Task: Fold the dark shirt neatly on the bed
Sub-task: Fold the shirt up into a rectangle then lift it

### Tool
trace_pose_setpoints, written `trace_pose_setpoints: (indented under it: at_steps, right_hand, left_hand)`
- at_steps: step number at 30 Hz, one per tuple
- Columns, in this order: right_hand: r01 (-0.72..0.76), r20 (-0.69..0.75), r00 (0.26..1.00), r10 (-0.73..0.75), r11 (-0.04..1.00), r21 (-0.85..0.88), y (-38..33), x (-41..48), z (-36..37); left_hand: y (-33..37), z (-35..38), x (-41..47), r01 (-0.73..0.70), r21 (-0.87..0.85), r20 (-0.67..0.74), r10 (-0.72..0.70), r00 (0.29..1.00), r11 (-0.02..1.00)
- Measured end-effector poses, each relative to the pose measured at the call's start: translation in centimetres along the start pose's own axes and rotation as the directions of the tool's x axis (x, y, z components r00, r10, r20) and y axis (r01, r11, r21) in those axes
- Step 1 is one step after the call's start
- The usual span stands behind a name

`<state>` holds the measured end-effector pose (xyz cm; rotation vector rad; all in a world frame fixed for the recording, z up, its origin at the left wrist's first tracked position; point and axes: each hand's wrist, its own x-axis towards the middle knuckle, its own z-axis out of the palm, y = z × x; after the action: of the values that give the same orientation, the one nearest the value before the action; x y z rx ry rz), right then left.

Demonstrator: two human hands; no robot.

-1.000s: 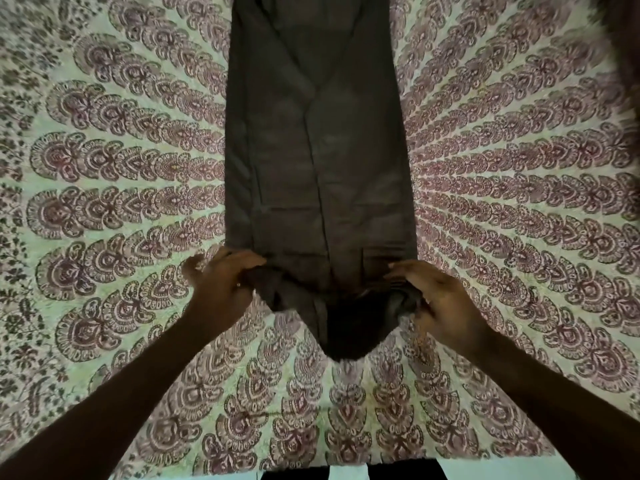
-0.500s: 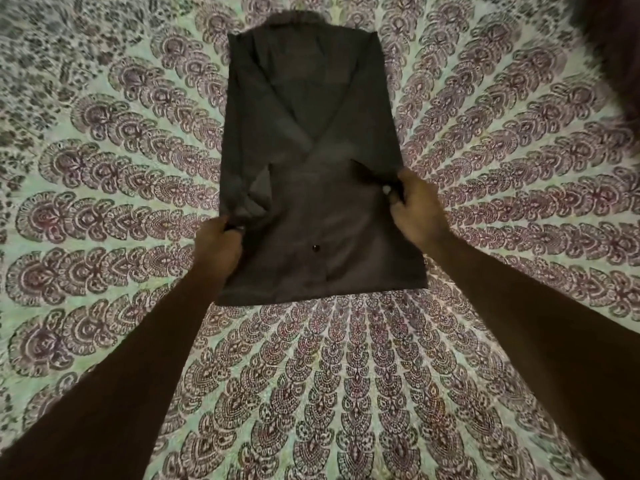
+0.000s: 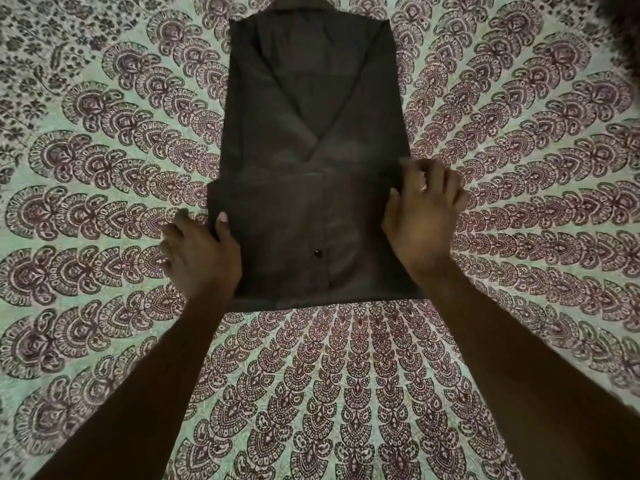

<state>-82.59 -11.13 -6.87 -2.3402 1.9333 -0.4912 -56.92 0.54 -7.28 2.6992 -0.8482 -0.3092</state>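
Note:
The dark shirt (image 3: 311, 150) lies flat on the bed, collar at the far end, sleeves folded in. Its lower part is folded up over the middle, and a button shows on that flap. My left hand (image 3: 201, 254) holds the flap's left edge: the thumb lies on top of the cloth and the fingers reach out past the edge. At the flap's upper right corner my right hand (image 3: 422, 216) pinches the cloth between thumb and curled fingers. Both forearms reach in from the near side.
The bedsheet (image 3: 346, 393), pale green with a maroon fan pattern, covers the whole view around the shirt. A dark blurred shape (image 3: 623, 26) sits at the top right corner.
Both hands lifted the shirt's bottom hem from the near end and carried it away from me, laying it over the middle. The shirt is now shorter, with a straight near edge.

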Motion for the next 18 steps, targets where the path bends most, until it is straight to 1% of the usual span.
trace_pose_setpoints:
  at_steps: [1, 2, 3, 4, 5, 6, 7, 9, 11, 12, 14, 18]
  right_hand:
    - [0.128, -0.01, 0.992, -0.128, 0.992, -0.012, -1.0, -0.7, -0.2]
    - [0.252, 0.029, 0.967, -0.253, 0.967, 0.022, -2.2, -1.4, -0.2]
    - [0.352, 0.11, 0.927, -0.358, 0.933, 0.07, -3.2, -2.1, 0.1]
    - [0.421, 0.214, 0.876, -0.433, 0.901, 0.103, -4.1, -2.9, 0.6]
    - [0.463, 0.309, 0.825, -0.473, 0.879, 0.112, -4.7, -3.7, 1.3]
    - [0.48, 0.378, 0.792, -0.48, 0.871, 0.101, -4.7, -4.1, 2.0]
    - [0.471, 0.419, 0.783, -0.459, 0.878, 0.082, -4.5, -4.4, 2.6]
    - [0.4, 0.43, 0.822, -0.375, 0.916, 0.033, -3.2, -4.4, 3.2]
    - [0.325, 0.418, 0.863, -0.285, 0.945, -0.026, -1.5, -4.2, 3.0]
    - [0.302, 0.411, 0.874, -0.259, 0.952, -0.042, -0.9, -4.1, 2.9]
    - [0.301, 0.405, 0.878, -0.256, 0.952, -0.05, -0.1, -4.1, 2.6]
    - [0.391, 0.391, 0.857, -0.335, 0.918, -0.07, 2.2, -2.9, 2.8]
  left_hand:
    - [0.0, -0.1, -0.3, -0.072, 0.011, -0.04, 0.072, 0.997, 0.997]
    - [0.1, -0.2, -0.6, -0.186, 0.018, -0.05, 0.187, 0.981, 0.982]
    - [0.0, -0.1, -1.1, -0.326, 0.034, -0.017, 0.326, 0.945, 0.945]
    - [0.0, 0.1, -1.6, -0.455, 0.054, 0.051, 0.453, 0.89, 0.889]
    - [-0.1, 0.4, -2.0, -0.559, 0.073, 0.134, 0.547, 0.826, 0.826]
    - [-0.2, 1.0, -2.4, -0.637, 0.094, 0.213, 0.609, 0.764, 0.765]
    - [-0.2, 1.6, -2.6, -0.692, 0.113, 0.274, 0.647, 0.711, 0.713]
    - [0.0, 2.6, -2.9, -0.751, 0.14, 0.325, 0.686, 0.651, 0.646]
    - [0.3, 3.0, -2.9, -0.769, 0.169, 0.319, 0.704, 0.634, 0.616]
    - [0.4, 3.2, -2.7, -0.768, 0.183, 0.31, 0.705, 0.638, 0.614]
    - [0.4, 3.4, -2.5, -0.751, 0.191, 0.294, 0.693, 0.658, 0.632]
    - [-0.5, 3.9, -2.6, -0.704, 0.206, 0.27, 0.651, 0.709, 0.68]
